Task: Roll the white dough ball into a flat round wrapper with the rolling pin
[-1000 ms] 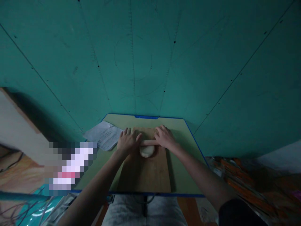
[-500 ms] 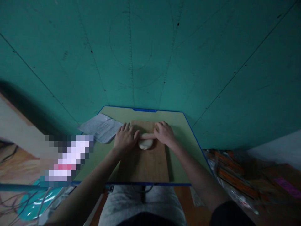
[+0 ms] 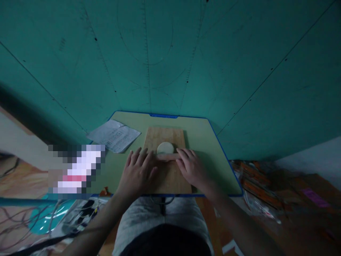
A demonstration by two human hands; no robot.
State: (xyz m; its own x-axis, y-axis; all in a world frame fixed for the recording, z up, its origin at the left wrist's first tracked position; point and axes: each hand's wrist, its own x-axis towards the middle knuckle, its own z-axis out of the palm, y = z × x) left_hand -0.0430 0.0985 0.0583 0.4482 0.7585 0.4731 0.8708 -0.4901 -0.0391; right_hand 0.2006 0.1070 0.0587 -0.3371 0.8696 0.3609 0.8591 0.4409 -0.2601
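Two bare hands, one rolling pin and one round of dough can be counted here, all kept on a single board. The left hand (image 3: 138,170) is spread flat, fingers apart and laid over the left end of the rolling pin (image 3: 167,156) rather than wrapped around it. The other end is covered by the fingers of the right hand (image 3: 192,168), thumb set apart below; whether that end is actually clamped can't be told, tbh. The dough (image 3: 165,147) is found on the board, just beyond the pin, its near edge hidden by it. It's pale, smooth-looking and pretty much a flat disc.

The board (image 3: 170,181) is plain wood, rectangular, with faint grain. It's set on one desk (image 3: 213,153), pale green on top and trimmed in blue. Left of the board, some printed paper (image 3: 114,137) has been left, creased and a bit crooked; the number of sheets can't be made out. The green wall (image 3: 160,71) behind is marked with thin lines, faint curves and dark dots.
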